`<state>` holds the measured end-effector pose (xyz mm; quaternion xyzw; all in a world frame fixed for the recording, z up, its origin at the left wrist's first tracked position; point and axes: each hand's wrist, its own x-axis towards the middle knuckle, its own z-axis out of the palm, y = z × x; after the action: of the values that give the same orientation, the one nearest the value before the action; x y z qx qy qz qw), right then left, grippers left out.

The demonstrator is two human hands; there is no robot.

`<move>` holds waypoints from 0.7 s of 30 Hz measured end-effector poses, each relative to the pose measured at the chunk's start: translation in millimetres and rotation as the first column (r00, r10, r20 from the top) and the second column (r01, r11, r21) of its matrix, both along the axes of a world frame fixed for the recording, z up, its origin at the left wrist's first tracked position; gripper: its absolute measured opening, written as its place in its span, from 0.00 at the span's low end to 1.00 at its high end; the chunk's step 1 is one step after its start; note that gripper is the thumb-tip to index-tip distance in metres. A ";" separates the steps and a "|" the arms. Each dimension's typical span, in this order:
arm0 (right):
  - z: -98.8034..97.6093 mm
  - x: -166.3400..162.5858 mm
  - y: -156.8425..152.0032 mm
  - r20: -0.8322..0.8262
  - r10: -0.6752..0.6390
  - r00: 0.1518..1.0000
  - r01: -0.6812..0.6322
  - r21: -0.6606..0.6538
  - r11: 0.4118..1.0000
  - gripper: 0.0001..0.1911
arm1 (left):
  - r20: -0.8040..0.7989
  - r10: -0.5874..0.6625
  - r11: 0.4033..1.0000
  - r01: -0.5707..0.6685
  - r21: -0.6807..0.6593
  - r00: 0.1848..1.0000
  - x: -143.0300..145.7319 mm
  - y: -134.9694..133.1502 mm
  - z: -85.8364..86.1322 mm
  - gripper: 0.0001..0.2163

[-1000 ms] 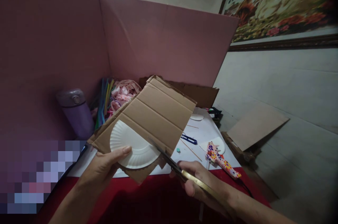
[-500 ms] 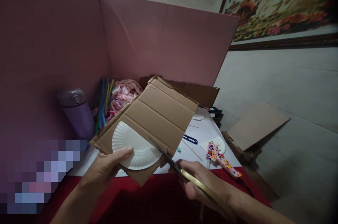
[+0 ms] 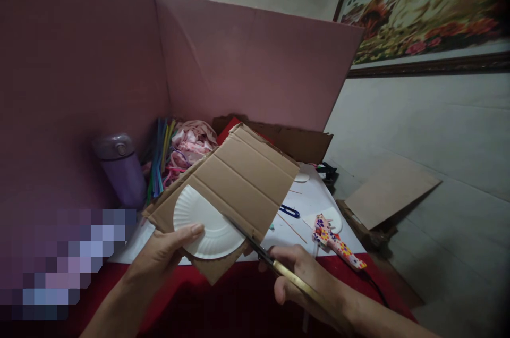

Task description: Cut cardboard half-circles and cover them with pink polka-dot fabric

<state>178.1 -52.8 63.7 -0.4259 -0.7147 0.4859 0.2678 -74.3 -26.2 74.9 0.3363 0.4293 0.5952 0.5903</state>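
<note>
My left hand (image 3: 165, 253) pinches a white half paper plate (image 3: 223, 237) against a piece of brown cardboard (image 3: 251, 178), thumb on top of the plate. The plate's fluted curved rim faces left and down, and its straight edge runs slantwise across the cardboard. In my right hand (image 3: 319, 277) is a pair of scissors with brassy handles (image 3: 292, 277). Their dark blades lie at the lower right end of the plate, over the cardboard's near edge. How far the blades are apart is hard to see.
A purple bottle (image 3: 122, 173), coloured pipe cleaners (image 3: 160, 157) and pink fabric (image 3: 195, 136) stand at the left back. On the white tabletop lie a blue thread snipper (image 3: 290, 211), thin sticks and a flowered glue gun (image 3: 338, 245). Pink panels (image 3: 255, 61) enclose the back and left.
The cardboard's far edge has dipped slightly, and a red thing now shows behind it. Both hands keep their hold, and the scissors stay by the plate's right end.
</note>
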 end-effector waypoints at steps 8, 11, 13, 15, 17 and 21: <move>2.1 -7.7 0.4 0.051 -0.007 0.999 0.002 0.089 0.996 0.24 | 0.012 0.032 0.999 -0.032 0.011 0.999 -6.6 -0.9 0.7 0.23; 2.2 -5.6 3.1 0.051 0.073 0.996 -0.076 0.048 0.996 0.27 | 0.017 0.032 0.999 -0.032 0.020 0.999 -9.3 -1.3 3.5 0.22; 3.1 -5.5 4.2 0.007 0.107 0.994 -0.107 0.040 0.993 0.33 | 0.011 0.028 0.999 -0.028 0.038 1.000 -11.0 -1.6 5.1 0.23; 5.1 -5.9 5.1 -0.013 0.119 0.993 -0.118 0.040 0.992 0.36 | -0.012 0.041 0.998 -0.041 0.041 0.999 -12.6 -2.0 5.9 0.23; 7.9 -5.6 6.0 -0.008 0.135 0.991 -0.135 -0.006 0.991 0.37 | -0.035 0.068 0.997 -0.067 0.030 0.997 -13.9 -2.7 5.6 0.23; 12.3 -2.3 7.5 -0.013 0.162 0.987 -0.161 -0.190 0.968 0.39 | -0.014 0.079 0.996 -0.079 0.034 0.997 -13.8 -4.3 3.3 0.21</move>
<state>175.8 -45.2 76.0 -0.3905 -0.6976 0.5717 0.1844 -88.1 -30.5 78.1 0.3335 0.4365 0.6227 0.5573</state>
